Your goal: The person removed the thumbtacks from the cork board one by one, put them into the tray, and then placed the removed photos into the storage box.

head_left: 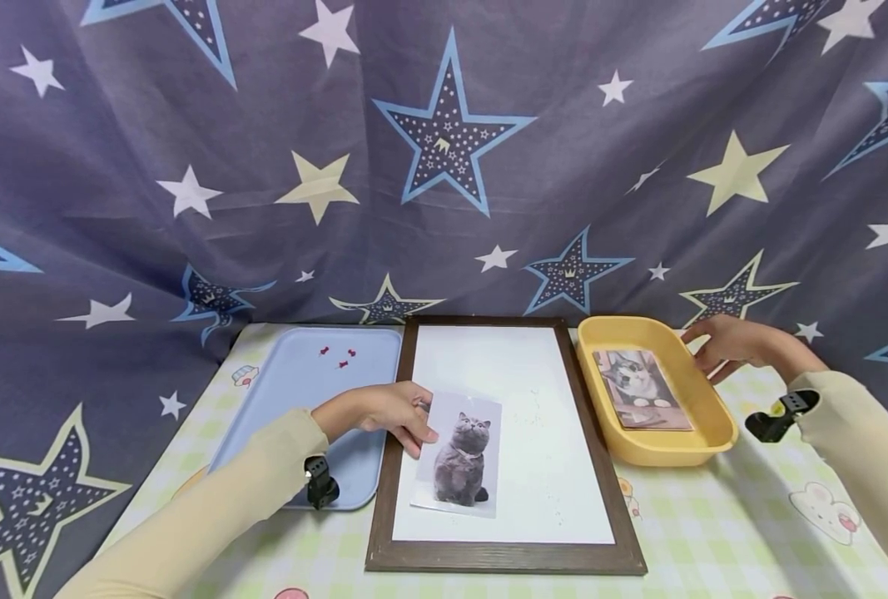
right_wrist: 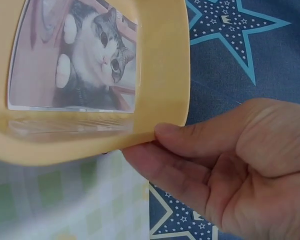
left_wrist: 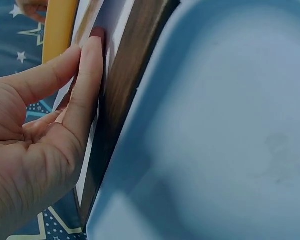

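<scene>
My left hand (head_left: pixel 399 413) pinches the left edge of a photo of a grey cat (head_left: pixel 462 466) over the white board (head_left: pixel 548 499) with a dark wooden frame. In the left wrist view, thumb and fingers meet on the photo's edge beside the frame. My right hand (head_left: pixel 731 345) grips the far right rim of a yellow tray (head_left: pixel 661 456), thumb on the rim and fingers beneath it in the right wrist view. Inside that tray lies a photo of a grey-and-white cat (right_wrist: pixel 92 60); whether more lie under it I cannot tell.
Left of the board lies a light blue tray (head_left: pixel 294 374) holding three red push pins (head_left: pixel 342 363). A green-and-white checked cloth (head_left: pixel 758 499) covers the table. Behind it hangs a dark blue curtain (head_left: pixel 264 100) printed with stars.
</scene>
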Tool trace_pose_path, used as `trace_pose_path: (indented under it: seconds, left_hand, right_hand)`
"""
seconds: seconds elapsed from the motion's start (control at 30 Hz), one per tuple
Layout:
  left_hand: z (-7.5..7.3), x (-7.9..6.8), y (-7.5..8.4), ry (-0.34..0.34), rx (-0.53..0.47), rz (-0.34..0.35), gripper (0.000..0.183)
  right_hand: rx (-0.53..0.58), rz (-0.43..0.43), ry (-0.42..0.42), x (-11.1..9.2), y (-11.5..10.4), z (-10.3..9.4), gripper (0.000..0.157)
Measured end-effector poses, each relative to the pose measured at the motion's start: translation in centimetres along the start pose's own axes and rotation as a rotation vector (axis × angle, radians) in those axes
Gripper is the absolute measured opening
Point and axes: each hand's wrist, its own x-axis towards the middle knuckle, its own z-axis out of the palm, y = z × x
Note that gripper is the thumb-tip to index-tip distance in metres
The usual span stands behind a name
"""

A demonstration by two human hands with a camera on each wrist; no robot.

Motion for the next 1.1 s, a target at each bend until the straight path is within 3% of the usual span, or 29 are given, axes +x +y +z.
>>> trace_pose_path:
  seconds: [0.23, 0.37, 0.5, 0.57, 1.1]
  left_hand:
    - [-0.3, -0.2, 0.1, -0.037, -0.035, 0.023, 0.039]
    - [-0.5, -0.1, 0.2, -0.029, -0.062, 0.04, 0.018]
    - [-0.6, -0.2, 0.7, 0.0, -0.075, 0.03, 0.065]
    - [-0.6, -0.3, 1.1, 0.013, -0.074, 0.025, 0.076]
    - [-1.3, -0.7, 5.0, 0.06, -0.076, 0.063, 0.073]
  right_hand:
    - [0.011, 0.0, 0.019, 0.3, 0.3, 0.1, 0.068]
    - [0.013, -0.002, 0.024, 0.4, 0.4, 0.1, 0.066]
    - [0.018, -0.009, 0.023, 0.2, 0.5, 0.2, 0.061]
    - [0.02, -0.009, 0.024, 0.1, 0.5, 0.2, 0.058]
    - [0.006, 0.001, 0.01, 0.0, 0.2, 0.1, 0.059]
